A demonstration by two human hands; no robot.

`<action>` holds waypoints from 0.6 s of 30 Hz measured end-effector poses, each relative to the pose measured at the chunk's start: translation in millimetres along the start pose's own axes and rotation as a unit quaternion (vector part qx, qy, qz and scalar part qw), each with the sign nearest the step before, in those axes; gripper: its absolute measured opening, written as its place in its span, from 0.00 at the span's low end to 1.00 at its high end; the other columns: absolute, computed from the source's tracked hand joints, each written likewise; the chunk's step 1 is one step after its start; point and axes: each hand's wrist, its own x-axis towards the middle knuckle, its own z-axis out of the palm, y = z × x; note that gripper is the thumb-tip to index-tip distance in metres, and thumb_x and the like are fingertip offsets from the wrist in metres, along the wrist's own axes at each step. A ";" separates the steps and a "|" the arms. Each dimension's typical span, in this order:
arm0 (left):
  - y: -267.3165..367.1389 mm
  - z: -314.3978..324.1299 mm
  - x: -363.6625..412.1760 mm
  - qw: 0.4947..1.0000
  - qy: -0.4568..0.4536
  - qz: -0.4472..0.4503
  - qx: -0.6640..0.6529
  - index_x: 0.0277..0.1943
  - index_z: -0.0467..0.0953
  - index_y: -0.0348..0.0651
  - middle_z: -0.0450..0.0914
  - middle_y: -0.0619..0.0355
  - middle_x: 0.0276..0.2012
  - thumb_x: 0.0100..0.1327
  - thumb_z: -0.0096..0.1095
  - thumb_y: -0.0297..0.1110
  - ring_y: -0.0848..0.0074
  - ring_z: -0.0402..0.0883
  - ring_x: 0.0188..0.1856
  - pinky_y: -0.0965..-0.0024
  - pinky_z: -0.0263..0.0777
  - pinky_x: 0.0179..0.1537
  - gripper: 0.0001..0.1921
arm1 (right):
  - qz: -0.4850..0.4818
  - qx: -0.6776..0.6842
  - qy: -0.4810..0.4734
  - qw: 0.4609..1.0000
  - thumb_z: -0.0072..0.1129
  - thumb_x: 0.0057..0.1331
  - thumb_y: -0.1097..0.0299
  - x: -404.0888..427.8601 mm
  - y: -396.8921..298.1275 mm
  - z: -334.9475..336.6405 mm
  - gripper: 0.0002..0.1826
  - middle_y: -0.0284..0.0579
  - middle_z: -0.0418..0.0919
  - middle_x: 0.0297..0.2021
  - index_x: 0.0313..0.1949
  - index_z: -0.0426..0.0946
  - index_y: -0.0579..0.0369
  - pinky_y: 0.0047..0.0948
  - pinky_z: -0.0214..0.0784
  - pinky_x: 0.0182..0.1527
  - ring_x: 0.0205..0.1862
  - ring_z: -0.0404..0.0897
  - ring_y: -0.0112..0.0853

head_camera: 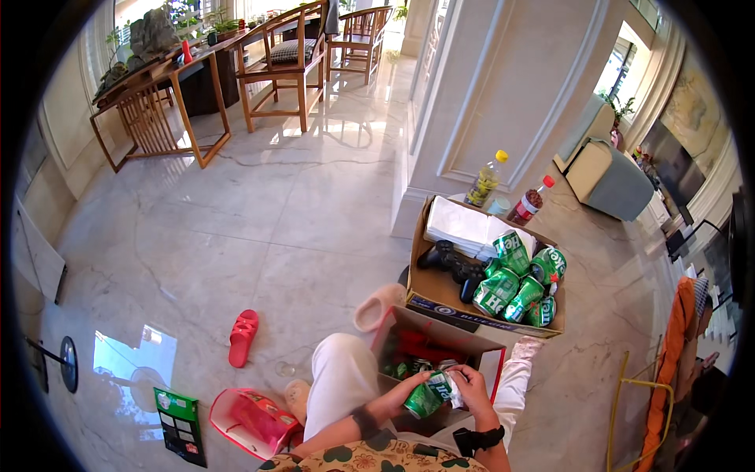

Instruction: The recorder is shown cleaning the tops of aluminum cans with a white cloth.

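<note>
My left hand grips a green Heineken can, held tilted above my lap. In my right hand is a crumpled white tissue, pressed against the can's end. Just beyond my hands stands an open paper bag with several cans and something red inside. Past it, a cardboard box holds several dented green cans, two black game controllers and a stack of white tissues.
Bottles with yellow and red caps stand behind the box. A red slipper, pink gift bag and green-black packet lie on the left floor. A yellow metal frame is at right, wooden chairs farther off.
</note>
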 end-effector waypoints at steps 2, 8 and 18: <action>2.4 8.0 -5.4 0.999 -0.019 0.029 -0.015 0.59 0.66 0.41 0.76 0.51 0.51 0.69 0.45 0.50 0.66 0.80 0.47 0.66 0.74 0.50 0.24 | -0.017 -0.022 0.000 1.000 0.54 0.65 0.71 2.5 6.4 -2.9 0.08 0.37 0.79 0.30 0.37 0.76 0.63 0.20 0.68 0.32 0.29 0.75 0.20; 3.3 10.7 -6.9 0.999 0.020 0.042 -0.015 0.60 0.65 0.43 0.77 0.51 0.49 0.68 0.47 0.52 0.66 0.80 0.47 0.64 0.75 0.48 0.26 | -0.058 0.006 0.122 0.991 0.54 0.64 0.71 2.7 6.8 8.9 0.06 0.35 0.77 0.28 0.35 0.76 0.61 0.19 0.67 0.32 0.28 0.73 0.20; -0.2 6.0 -5.0 0.994 -0.015 0.045 -0.103 0.60 0.64 0.42 0.77 0.48 0.50 0.66 0.51 0.51 0.61 0.79 0.48 0.55 0.75 0.49 0.26 | -0.007 0.104 0.124 0.987 0.49 0.67 0.69 -0.9 13.3 23.4 0.08 0.36 0.77 0.32 0.36 0.75 0.59 0.21 0.66 0.39 0.34 0.73 0.20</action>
